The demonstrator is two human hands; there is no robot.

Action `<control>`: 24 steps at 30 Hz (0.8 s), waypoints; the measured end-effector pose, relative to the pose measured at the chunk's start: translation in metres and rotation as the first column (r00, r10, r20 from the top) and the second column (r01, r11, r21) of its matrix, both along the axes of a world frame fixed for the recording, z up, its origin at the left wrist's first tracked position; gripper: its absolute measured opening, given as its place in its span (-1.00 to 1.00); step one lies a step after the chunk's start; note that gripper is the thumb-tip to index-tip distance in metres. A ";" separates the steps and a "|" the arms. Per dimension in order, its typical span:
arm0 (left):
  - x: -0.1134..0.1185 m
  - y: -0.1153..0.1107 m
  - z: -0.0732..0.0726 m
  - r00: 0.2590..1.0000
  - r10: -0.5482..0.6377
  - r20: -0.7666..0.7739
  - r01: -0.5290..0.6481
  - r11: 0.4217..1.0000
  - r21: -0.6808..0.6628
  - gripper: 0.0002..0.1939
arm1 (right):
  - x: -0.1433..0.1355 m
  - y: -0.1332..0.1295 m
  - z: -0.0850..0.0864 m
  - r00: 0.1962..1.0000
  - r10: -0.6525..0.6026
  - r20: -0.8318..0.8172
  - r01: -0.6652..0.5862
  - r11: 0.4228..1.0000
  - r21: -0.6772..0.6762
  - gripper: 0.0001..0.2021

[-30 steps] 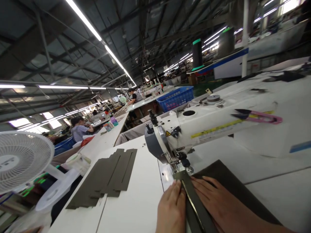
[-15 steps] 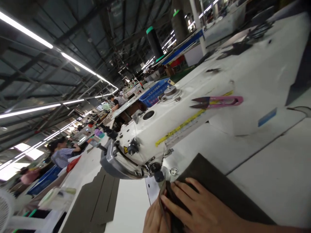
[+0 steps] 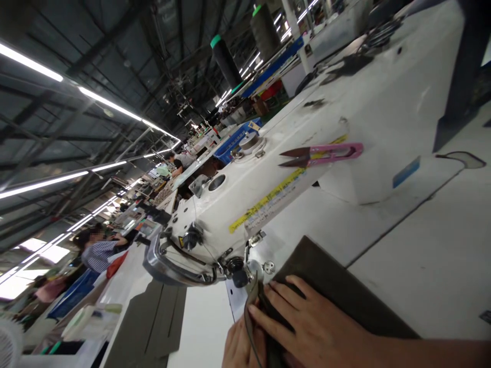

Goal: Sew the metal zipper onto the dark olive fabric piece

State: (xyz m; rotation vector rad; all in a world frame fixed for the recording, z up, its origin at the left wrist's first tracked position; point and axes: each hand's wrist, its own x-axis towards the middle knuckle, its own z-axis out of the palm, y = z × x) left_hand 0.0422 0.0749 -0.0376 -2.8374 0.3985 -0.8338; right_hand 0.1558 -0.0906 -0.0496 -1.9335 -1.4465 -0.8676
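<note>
A dark olive-brown fabric piece (image 3: pixel 337 283) lies under the head of a white sewing machine (image 3: pixel 268 179), with a raised fold near the presser foot area. My left hand (image 3: pixel 242 346) is closed on the fabric's near edge, partly cut off by the bottom of the view. From the right, my right hand (image 3: pixel 310 322) reaches over the cloth, its fingers somewhat apart and their tips gripping the fold. Its thumb is hidden. Both hands are just short of the needle area, where the needle itself cannot be made out.
Pink thread snips (image 3: pixel 322 155) rest on the machine arm. Flat cut fabric panels (image 3: pixel 153 322) lie on the table at left. Behind are a blue basket (image 3: pixel 236 140) and thread cones (image 3: pixel 226 61). A person in a striped shirt (image 3: pixel 100 254) sits at far left.
The camera view has shifted slightly, so the machine and snips appear farther left. Both hands keep their grip on the fabric, which looks barely moved relative to the machine.
</note>
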 end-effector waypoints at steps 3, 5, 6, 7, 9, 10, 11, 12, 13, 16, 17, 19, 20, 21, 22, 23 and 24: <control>0.002 -0.002 0.005 0.998 0.003 -0.061 0.000 0.999 0.051 -0.68 | -0.001 0.000 -0.004 1.000 0.000 -0.008 0.000 1.000 0.026 -0.63; 0.004 -0.008 0.006 1.000 0.022 0.001 -0.022 0.999 0.036 -0.66 | -0.001 -0.003 -0.004 0.999 0.046 0.023 -0.046 0.999 0.009 -0.63; 0.004 -0.012 0.008 0.999 0.035 0.028 -0.036 0.999 0.026 -0.64 | 0.000 -0.005 -0.003 0.996 0.076 0.041 -0.075 0.997 -0.027 -0.62; 0.004 -0.016 0.010 0.999 0.040 0.035 -0.041 0.999 0.021 -0.62 | 0.000 -0.008 0.000 0.992 0.112 0.056 -0.107 0.991 -0.079 -0.59; 0.002 -0.025 0.017 0.999 0.042 -0.010 -0.041 0.999 0.019 -0.61 | 0.001 -0.015 0.006 0.981 0.181 0.066 -0.165 0.967 -0.194 -0.50; 0.000 -0.028 0.020 0.998 0.048 -0.040 -0.047 0.999 0.012 -0.61 | 0.001 -0.017 0.009 0.977 0.203 0.064 -0.184 0.957 -0.225 -0.47; -0.002 -0.031 0.023 0.996 0.064 -0.062 -0.064 0.998 -0.007 -0.63 | 0.000 -0.019 0.011 0.973 0.222 0.063 -0.202 0.950 -0.238 -0.45; -0.005 -0.034 0.025 0.994 0.087 -0.058 -0.090 0.995 -0.037 -0.64 | 0.000 -0.020 0.012 0.969 0.238 0.065 -0.216 0.946 -0.241 -0.44; -0.008 -0.036 0.025 0.992 0.118 -0.042 -0.121 0.990 -0.075 -0.67 | -0.001 -0.021 0.012 0.966 0.248 0.068 -0.225 0.943 -0.246 -0.42; -0.012 -0.039 0.020 0.983 0.183 0.009 -0.180 0.971 -0.158 -0.76 | -0.002 -0.021 0.009 0.957 0.264 0.115 -0.229 0.939 -0.255 -0.36; -0.012 -0.039 0.017 0.983 0.181 0.029 -0.174 0.970 -0.168 -0.78 | -0.002 -0.021 0.008 0.954 0.264 0.138 -0.225 0.942 -0.250 -0.34; -0.010 -0.038 0.012 0.987 0.150 0.058 -0.139 0.977 -0.163 -0.80 | -0.002 -0.020 0.005 0.950 0.262 0.171 -0.219 0.947 -0.236 -0.30; -0.009 -0.036 0.011 0.988 0.137 0.069 -0.124 0.980 -0.158 -0.81 | -0.001 -0.019 0.004 0.949 0.264 0.173 -0.223 0.948 -0.225 -0.29; -0.007 -0.034 0.010 0.988 0.129 0.085 -0.114 0.981 -0.156 -0.81 | 0.001 -0.018 0.003 0.948 0.274 0.163 -0.235 0.947 -0.221 -0.29; -0.005 -0.032 0.009 0.987 0.127 0.094 -0.111 0.981 -0.156 -0.82 | 0.002 -0.016 0.003 0.948 0.288 0.139 -0.253 0.941 -0.223 -0.28; -0.002 -0.030 0.009 0.987 0.129 0.100 -0.112 0.981 -0.158 -0.82 | 0.005 -0.013 0.002 0.947 0.302 0.106 -0.271 0.934 -0.234 -0.28; 0.001 -0.027 0.010 0.986 0.130 0.103 -0.113 0.980 -0.162 -0.83 | 0.007 -0.010 0.002 0.946 0.314 0.076 -0.288 0.926 -0.245 -0.28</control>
